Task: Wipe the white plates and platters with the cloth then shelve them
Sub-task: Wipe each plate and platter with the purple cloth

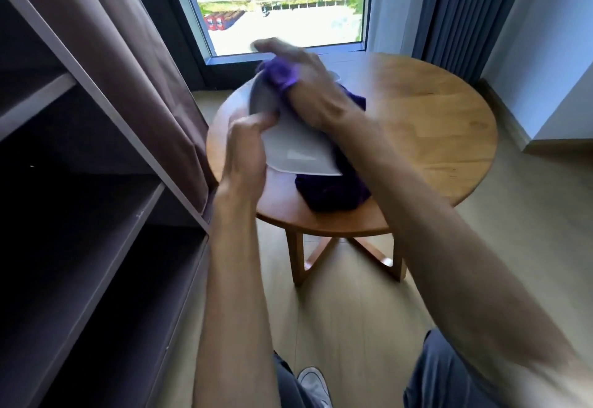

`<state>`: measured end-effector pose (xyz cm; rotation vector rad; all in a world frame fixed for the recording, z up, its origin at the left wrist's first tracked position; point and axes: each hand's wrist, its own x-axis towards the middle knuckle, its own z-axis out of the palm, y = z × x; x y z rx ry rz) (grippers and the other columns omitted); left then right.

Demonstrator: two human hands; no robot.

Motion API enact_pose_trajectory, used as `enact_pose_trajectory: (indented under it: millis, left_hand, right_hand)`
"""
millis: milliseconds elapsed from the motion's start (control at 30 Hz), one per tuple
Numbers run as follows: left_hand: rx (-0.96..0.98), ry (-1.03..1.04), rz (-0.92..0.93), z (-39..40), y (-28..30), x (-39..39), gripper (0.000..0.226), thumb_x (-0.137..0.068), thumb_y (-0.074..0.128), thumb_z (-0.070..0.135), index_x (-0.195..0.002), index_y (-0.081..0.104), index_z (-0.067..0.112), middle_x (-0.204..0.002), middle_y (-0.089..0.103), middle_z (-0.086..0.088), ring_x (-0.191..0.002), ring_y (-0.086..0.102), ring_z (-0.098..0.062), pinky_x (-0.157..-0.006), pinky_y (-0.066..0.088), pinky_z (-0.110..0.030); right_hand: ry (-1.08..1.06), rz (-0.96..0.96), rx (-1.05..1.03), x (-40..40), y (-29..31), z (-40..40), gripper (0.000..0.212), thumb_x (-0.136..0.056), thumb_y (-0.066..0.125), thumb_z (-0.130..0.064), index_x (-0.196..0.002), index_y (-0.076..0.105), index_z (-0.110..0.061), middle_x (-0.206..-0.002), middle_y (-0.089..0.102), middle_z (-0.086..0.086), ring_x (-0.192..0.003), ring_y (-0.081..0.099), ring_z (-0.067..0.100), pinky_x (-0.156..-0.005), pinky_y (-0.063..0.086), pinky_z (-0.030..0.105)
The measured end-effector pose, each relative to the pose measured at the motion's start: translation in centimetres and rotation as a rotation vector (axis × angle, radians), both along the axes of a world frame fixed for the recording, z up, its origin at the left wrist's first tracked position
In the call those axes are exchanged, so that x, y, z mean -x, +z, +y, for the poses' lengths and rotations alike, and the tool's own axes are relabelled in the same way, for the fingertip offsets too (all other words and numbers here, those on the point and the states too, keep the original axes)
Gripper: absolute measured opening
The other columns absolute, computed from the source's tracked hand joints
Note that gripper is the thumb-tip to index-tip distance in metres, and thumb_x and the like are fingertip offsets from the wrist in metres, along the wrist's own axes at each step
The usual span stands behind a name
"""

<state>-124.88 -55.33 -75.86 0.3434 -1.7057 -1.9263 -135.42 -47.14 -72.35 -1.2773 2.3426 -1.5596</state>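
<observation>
Left fingers [256, 123] grip plate [298, 151]; right fingers [276, 48] press cloth [280, 74].

Tilted white plate [298, 147] under purple cloth [282, 75]

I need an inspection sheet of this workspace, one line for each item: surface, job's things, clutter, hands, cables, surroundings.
Surface: round wooden table, on crossed wooden legs.
Job's things: white platter held tilted above the table; purple cloth pressed on it, the cloth's dark remainder hanging down to the tabletop. Other plates: nothing seen.
Clutter: nothing seen.
Hands: left hand grips the platter's near edge; right hand holds the cloth against the platter, blurred by motion.
Cables: nothing seen.
Surroundings: dark shelf unit at left, its visible shelves bare; brown curtain beside it; window behind the table; blue curtain at right; light wooden floor.
</observation>
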Motion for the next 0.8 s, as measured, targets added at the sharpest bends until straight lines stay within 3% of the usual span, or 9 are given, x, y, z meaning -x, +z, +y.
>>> enact_pose_trajectory:
  millis: [67,167,300,467,533,600,667,733,800]
  left_hand:
    - [-0.165,-0.008,0.045,0.8,0.0,0.8,0.026,-0.097,0.043,0.011,-0.106,0.067,0.009,-0.096,0.072,-0.011,-0.092,0.07,-0.023,-0.075,0.056,-0.032]
    - [-0.241,-0.025,0.086,0.3,0.0,0.8,0.026,-0.097,0.041,0.01,-0.101,0.066,0.009,-0.086,0.071,-0.008,-0.082,0.07,-0.018,-0.069,0.056,-0.028]
    - [-0.169,-0.054,0.149,-1.3,0.3,-0.5,0.034,-0.081,0.052,0.012,-0.111,0.068,0.007,-0.092,0.072,-0.01,-0.083,0.067,-0.022,-0.073,0.055,-0.031]
    - [-0.263,0.044,0.081,-2.2,-0.1,-1.6,0.048,-0.102,0.047,0.03,-0.141,0.052,0.002,-0.127,0.063,-0.024,-0.114,0.063,-0.042,-0.089,0.056,-0.053]
    - [-0.362,0.131,0.131,-1.7,0.5,-1.6,0.048,-0.107,0.041,0.031,-0.141,0.053,-0.001,-0.127,0.065,-0.024,-0.116,0.064,-0.041,-0.095,0.055,-0.052]
    - [-0.501,0.237,0.277,-2.2,1.3,-1.8,0.045,-0.109,0.036,0.03,-0.131,0.06,0.0,-0.122,0.07,-0.021,-0.111,0.068,-0.038,-0.098,0.057,-0.05]
    - [-0.585,0.276,0.4,-3.1,1.8,-1.9,0.039,-0.109,0.034,0.026,-0.116,0.066,0.005,-0.109,0.075,-0.016,-0.099,0.073,-0.034,-0.084,0.061,-0.044]
    - [-0.579,0.301,0.439,-3.2,2.0,-1.8,0.033,-0.108,0.037,0.023,-0.115,0.065,0.007,-0.104,0.077,-0.014,-0.094,0.075,-0.032,-0.08,0.062,-0.041]
    - [-0.545,0.313,0.401,-2.5,1.7,-1.4,0.036,-0.107,0.04,0.023,-0.13,0.061,0.006,-0.122,0.073,-0.017,-0.112,0.07,-0.036,-0.098,0.057,-0.05]
  right_hand:
    - [0.004,0.166,-0.051,-1.6,0.0,-1.4,0.057,-0.086,0.047,-0.035,-0.139,0.059,-0.02,-0.134,0.065,0.004,-0.122,0.059,0.021,-0.104,0.045,0.042]
    - [0.004,0.185,0.041,-2.3,-0.5,-1.7,0.046,-0.089,0.061,-0.022,-0.134,0.055,-0.014,-0.118,0.067,0.004,-0.11,0.063,0.025,-0.097,0.047,0.042]
    - [-0.048,0.155,-0.097,0.0,0.1,-0.4,0.013,-0.083,0.063,-0.031,-0.087,0.066,-0.019,-0.079,0.065,-0.005,-0.082,0.06,0.021,-0.077,0.049,0.037]
    - [-0.055,0.011,-0.131,2.5,-0.9,2.7,0.03,-0.073,0.052,-0.014,-0.057,0.063,-0.037,-0.054,0.056,-0.022,-0.059,0.05,-0.006,-0.064,0.039,0.016]
    - [-0.078,-0.115,-0.015,3.2,-1.6,4.3,0.043,-0.078,0.055,-0.001,-0.061,0.065,-0.039,-0.055,0.06,-0.029,-0.058,0.054,-0.014,-0.06,0.039,0.006]
    - [-0.165,-0.235,0.05,4.0,-2.9,6.0,0.039,-0.083,0.06,0.001,-0.064,0.069,-0.032,-0.056,0.064,-0.024,-0.056,0.057,-0.012,-0.055,0.043,0.008]
    - [-0.271,-0.275,0.025,4.1,-4.6,7.0,0.038,-0.082,0.057,0.002,-0.062,0.071,-0.027,-0.056,0.064,-0.018,-0.056,0.058,-0.007,-0.053,0.044,0.013]
    - [-0.389,-0.306,-0.051,4.2,-6.0,7.1,0.028,-0.078,0.048,0.0,-0.078,0.072,-0.016,-0.072,0.068,-0.004,-0.071,0.062,0.01,-0.062,0.049,0.025]
    - [-0.507,-0.346,-0.15,4.6,-5.8,6.9,0.031,-0.081,0.044,-0.006,-0.104,0.065,-0.006,-0.1,0.068,0.01,-0.093,0.061,0.026,-0.082,0.051,0.034]
